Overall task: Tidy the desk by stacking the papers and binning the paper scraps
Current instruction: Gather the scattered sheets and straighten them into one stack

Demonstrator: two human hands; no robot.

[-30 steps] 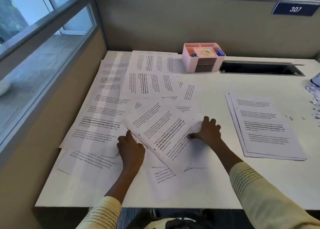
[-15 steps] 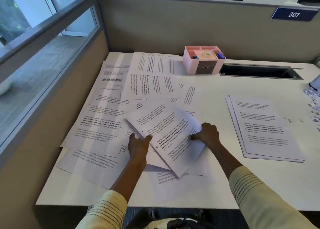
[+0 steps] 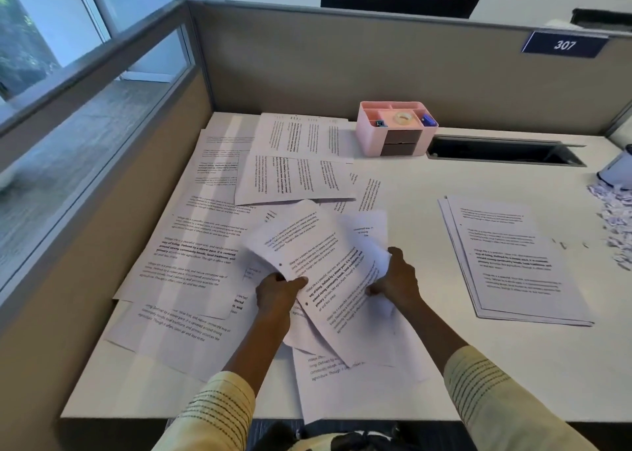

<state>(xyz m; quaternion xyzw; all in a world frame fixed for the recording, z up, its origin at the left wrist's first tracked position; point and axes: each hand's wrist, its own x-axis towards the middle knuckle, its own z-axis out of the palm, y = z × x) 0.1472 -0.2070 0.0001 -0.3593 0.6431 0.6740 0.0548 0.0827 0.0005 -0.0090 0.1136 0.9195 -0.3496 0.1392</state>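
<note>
Covering white desk [image 3: 427, 365]: scattered printed papers [image 3: 205, 262].

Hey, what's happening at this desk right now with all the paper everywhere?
A person is tidying loose printed sheets. Their left hand and right hand each grip a side of a small bunch of sheets, lifted off the desk. Many more loose sheets lie spread over the desk's left half. A neat stack of papers sits to the right, and paper scraps lie unbinned at the far right edge. A pink organizer stands at the back.
</note>
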